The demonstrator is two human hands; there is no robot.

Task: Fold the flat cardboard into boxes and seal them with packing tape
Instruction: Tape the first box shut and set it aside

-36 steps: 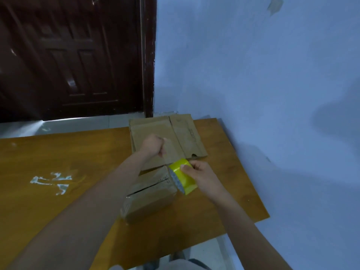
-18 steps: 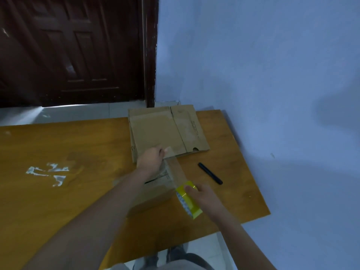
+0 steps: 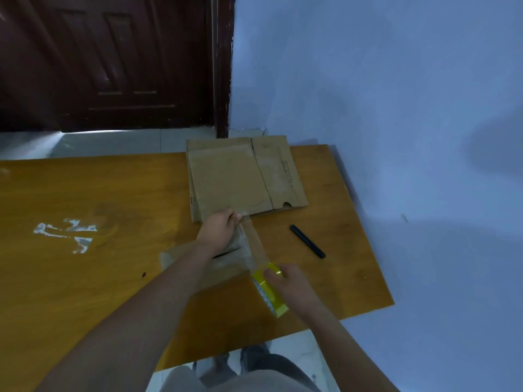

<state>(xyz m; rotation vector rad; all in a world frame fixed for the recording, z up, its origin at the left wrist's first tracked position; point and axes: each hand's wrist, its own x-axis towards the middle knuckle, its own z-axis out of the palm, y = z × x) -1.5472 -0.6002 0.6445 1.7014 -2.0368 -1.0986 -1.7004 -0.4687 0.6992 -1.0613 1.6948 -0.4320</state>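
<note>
Fingers [image 3: 270, 274] of the right hand [image 3: 288, 284] are curled round the yellow tape roll [image 3: 270, 292]; the folded box [image 3: 223, 261] is largely hidden by the left forearm. Farther off, the tape end [image 3: 244, 217] is seemingly pinched by the left hand [image 3: 219, 229]; flat cardboard [image 3: 243, 176] lies on the bench [image 3: 113, 188].

One head-worn camera looks forward and steeply down, close over the table [image 3: 85, 193] toward the wall [image 3: 396, 80].

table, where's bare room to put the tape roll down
Bare wood left of the box, around the white marks, and right of the pen. Crowded mid-table: flat cardboard, both hands.
</note>
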